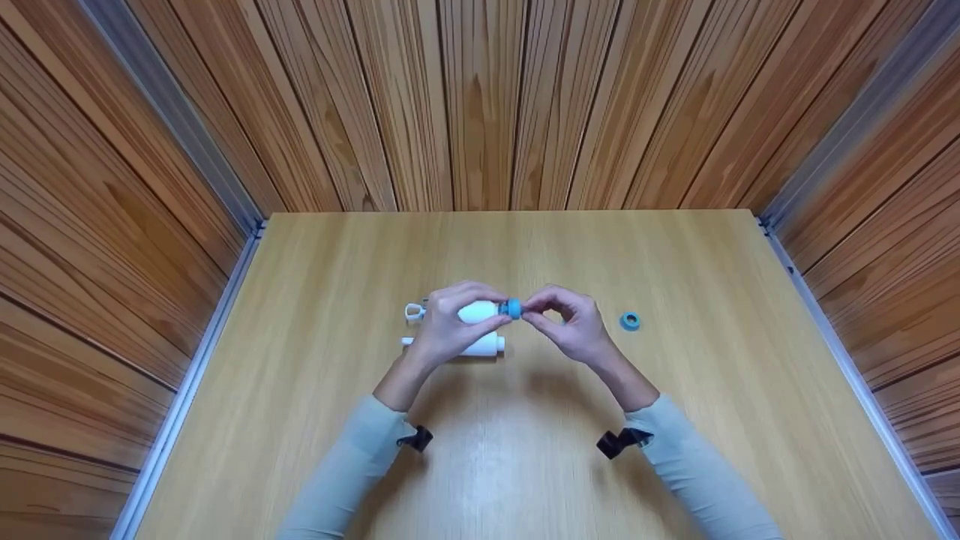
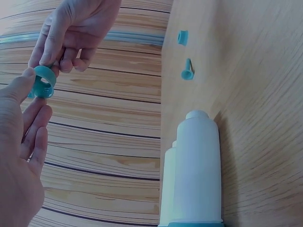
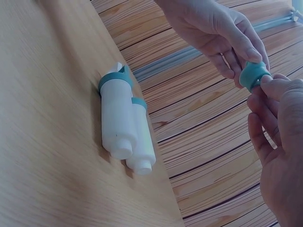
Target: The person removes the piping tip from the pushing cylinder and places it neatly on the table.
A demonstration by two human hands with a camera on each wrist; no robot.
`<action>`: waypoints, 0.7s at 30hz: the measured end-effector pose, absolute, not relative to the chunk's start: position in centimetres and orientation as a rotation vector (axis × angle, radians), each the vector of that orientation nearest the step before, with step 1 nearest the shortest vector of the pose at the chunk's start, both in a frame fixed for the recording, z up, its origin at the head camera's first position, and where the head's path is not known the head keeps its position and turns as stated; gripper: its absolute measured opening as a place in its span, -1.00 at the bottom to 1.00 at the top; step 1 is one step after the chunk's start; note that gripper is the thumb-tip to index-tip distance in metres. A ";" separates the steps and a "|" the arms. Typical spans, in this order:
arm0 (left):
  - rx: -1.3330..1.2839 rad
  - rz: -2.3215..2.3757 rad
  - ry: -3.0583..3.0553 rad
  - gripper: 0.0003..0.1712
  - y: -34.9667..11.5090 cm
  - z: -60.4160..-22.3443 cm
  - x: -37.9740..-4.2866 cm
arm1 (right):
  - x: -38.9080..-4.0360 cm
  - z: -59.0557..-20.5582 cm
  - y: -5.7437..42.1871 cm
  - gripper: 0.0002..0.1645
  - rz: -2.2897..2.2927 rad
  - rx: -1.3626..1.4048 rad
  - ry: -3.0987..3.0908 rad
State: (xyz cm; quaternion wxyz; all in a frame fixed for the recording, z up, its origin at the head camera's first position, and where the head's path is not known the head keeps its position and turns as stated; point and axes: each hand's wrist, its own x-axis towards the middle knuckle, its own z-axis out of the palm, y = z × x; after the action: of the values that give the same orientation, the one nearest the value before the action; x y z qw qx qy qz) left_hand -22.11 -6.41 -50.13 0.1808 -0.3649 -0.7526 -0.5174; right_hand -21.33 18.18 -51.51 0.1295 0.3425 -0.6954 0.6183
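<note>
Between thumb and fingers my left hand (image 1: 459, 321) pinches a teal ring-shaped cap (image 2: 46, 74), raised above the table. My right hand (image 1: 574, 322) meets it from the other side, thumb and fingertips pinching at its edge. From the right wrist view the cap (image 3: 252, 74) shows a flared, rounded outside; the fingers cover part of it. Below the left hand lie two white bottles, a nearer one (image 1: 484, 345) and a farther one (image 1: 475, 311) partly hidden by that hand. Their narrow necks point right, and teal collars (image 3: 116, 79) circle their other ends.
A loose teal ring (image 1: 630, 321) lies on the table right of the right hand. The left wrist view also shows a small teal funnel-shaped piece (image 2: 188, 71) on the tabletop. Wood-panelled walls (image 1: 480, 105) enclose the table (image 1: 480, 480) at the back and sides.
</note>
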 end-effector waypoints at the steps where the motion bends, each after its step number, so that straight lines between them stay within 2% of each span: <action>1: -1.034 -1.458 -2.124 -0.72 -6.4 -50.1 -22.1 | -21.3 -51.5 18.2 -0.78 1.795 0.993 -2.023; 7: -1.035 -1.464 -2.159 -0.69 -6.5 -50.1 -22.1 | -21.3 -51.7 18.3 -0.72 1.780 0.978 -2.049; 15: -1.039 -1.478 -2.173 -0.68 -6.5 -49.9 -22.0 | -21.4 -52.0 18.6 -0.47 1.786 0.990 -2.064; 21: -1.039 -1.502 -2.175 -0.68 -6.2 -49.7 -22.0 | -21.3 -52.0 18.5 -0.41 1.790 1.001 -2.067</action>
State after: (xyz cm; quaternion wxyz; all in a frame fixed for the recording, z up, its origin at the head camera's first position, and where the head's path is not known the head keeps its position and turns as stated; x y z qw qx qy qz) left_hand -21.98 -6.23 -49.68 0.1503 -0.3618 -0.7571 -0.5228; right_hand -21.28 18.48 -51.98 0.1149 0.3415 -0.7051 0.6107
